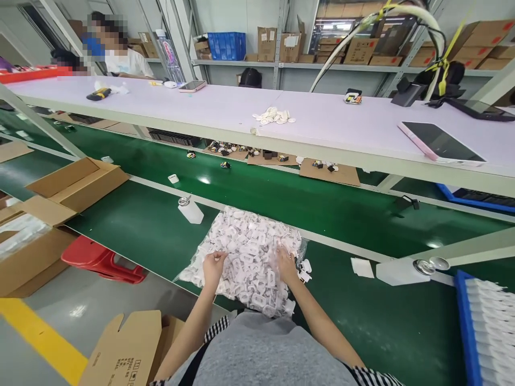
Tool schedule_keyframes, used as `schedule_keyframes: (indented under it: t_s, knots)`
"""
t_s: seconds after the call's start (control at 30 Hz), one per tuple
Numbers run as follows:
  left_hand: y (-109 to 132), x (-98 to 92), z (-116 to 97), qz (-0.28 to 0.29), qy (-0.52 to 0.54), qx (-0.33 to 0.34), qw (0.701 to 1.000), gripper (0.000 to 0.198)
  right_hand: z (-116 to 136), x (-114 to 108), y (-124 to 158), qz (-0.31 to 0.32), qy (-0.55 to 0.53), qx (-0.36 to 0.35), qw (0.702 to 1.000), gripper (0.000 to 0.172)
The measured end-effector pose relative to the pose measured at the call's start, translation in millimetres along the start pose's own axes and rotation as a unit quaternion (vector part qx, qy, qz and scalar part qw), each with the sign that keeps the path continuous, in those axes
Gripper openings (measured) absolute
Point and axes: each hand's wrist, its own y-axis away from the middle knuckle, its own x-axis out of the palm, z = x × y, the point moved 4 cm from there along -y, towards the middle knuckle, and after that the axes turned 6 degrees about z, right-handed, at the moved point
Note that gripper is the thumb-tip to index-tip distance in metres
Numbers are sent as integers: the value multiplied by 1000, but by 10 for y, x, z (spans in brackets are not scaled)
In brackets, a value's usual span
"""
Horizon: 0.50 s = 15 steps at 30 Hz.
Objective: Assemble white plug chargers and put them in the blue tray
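Observation:
A large clear plastic bag (249, 252) full of small white plastic parts lies in front of my body on the green work surface. My left hand (213, 269) is closed in a pinch at the bag's left side, thumb and forefinger together on the film. On the right side, my right hand (286, 266) grips the bag, its fingertips partly hidden by crumpled film. Several loose white and black pieces (304, 271) lie just beyond the right hand.
A white bottle (190, 210) stands behind the bag to the left; another white bottle (402, 272) lies at right beside a blue tray (466, 327). A shelf (225, 110) crosses above the green belt (257, 185). Cardboard boxes (80, 185) and a red stool (100, 260) are left. A person (124, 59) sits beyond.

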Motion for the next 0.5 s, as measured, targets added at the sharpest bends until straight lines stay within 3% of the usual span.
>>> schedule_keyframes:
  t_s: [0.1,0.17,0.27,0.4,0.5]
  knots:
    - [21,-108,-73,-39,0,64,997,30,-71,-20,211,2,4,-1,1000,35]
    - [20,-144,-84,-37,-1,54,998,30,-102,-76,277,-17,-2,15,1000,32]
    - [22,-152,-129,-35,-17,18,999,33,-87,-139,226,-10,-14,32,999,39]
    - [24,-190,-296,-24,-1,83,996,38,-47,-185,66,28,-28,31,999,50]
    - [-82,-236,-207,-22,-58,19,998,40,-78,-204,70,31,-50,39,997,49]
